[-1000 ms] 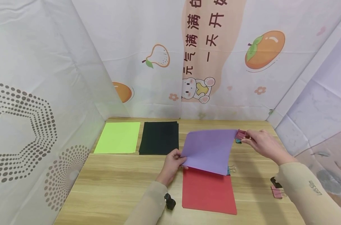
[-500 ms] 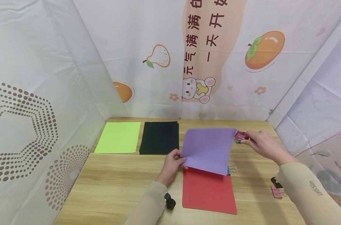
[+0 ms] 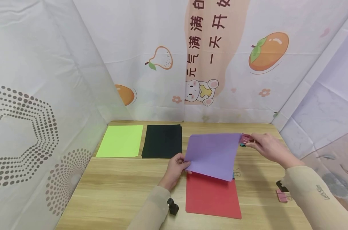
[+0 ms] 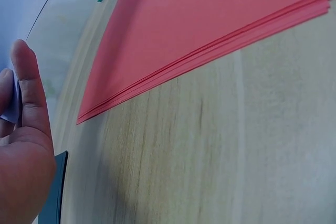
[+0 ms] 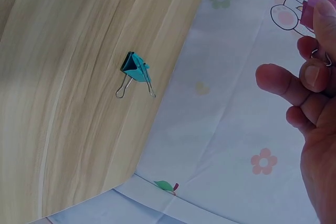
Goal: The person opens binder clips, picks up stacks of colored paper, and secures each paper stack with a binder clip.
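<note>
My left hand (image 3: 176, 167) pinches the left edge of purple paper (image 3: 212, 155), held tilted above a stack of red paper (image 3: 212, 198). The stack's layered edges show in the left wrist view. At the purple paper's raised far right corner, my right hand (image 3: 268, 148) pinches a pink binder clip (image 3: 245, 138) by its wire handles. In the right wrist view this pink binder clip (image 5: 308, 13) meets the paper's edge, its mouth partly hidden by the thumb. A teal binder clip (image 3: 235, 174) sits at the red stack's right edge, partly covered by the purple paper.
Lime green paper (image 3: 120, 140) and a black paper stack (image 3: 163, 140) lie at the back left of the wooden table (image 3: 119, 188). Another teal binder clip (image 5: 135, 67) lies behind my right hand. A pink binder clip (image 3: 282, 195) rests near my right sleeve. Printed curtains surround the table.
Both hands keep their grips and stay nearly in place. The purple paper's near right corner dips slightly, and the head view shifts a little.
</note>
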`<action>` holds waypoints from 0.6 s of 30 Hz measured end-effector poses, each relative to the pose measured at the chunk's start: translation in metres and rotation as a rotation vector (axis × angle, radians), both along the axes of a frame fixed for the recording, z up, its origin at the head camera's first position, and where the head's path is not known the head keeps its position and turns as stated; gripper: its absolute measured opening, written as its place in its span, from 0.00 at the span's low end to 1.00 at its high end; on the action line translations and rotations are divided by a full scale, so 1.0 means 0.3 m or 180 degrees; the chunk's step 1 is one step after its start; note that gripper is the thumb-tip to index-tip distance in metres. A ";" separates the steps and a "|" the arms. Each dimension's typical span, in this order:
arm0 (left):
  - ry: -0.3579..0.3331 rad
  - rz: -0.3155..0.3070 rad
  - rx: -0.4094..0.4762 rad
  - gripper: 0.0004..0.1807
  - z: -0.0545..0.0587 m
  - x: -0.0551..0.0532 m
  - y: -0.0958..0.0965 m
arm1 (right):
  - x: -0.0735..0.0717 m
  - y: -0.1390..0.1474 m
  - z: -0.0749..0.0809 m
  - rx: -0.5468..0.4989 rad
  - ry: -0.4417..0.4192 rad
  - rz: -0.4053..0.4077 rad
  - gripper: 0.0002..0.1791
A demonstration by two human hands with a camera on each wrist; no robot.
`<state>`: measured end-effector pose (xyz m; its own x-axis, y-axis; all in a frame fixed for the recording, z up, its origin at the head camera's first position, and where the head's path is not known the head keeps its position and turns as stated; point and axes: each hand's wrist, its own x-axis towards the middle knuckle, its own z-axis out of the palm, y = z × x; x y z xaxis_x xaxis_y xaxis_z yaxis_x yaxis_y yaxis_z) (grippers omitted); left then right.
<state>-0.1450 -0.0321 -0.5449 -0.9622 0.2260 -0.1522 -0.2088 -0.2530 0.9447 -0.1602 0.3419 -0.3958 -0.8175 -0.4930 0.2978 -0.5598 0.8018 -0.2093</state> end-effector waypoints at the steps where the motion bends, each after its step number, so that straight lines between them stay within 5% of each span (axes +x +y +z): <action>1: -0.0004 -0.0004 0.0005 0.12 0.000 0.001 0.000 | 0.000 0.000 0.000 0.0014 -0.0011 0.0000 0.16; 18: -0.0016 -0.0041 0.0127 0.12 -0.006 -0.002 0.007 | -0.002 -0.027 -0.001 0.0014 -0.0030 0.0138 0.18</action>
<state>-0.1456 -0.0300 -0.5468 -0.9584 0.2443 -0.1477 -0.2171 -0.2877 0.9328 -0.1608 0.3338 -0.3961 -0.7980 -0.5294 0.2878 -0.5921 0.7777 -0.2112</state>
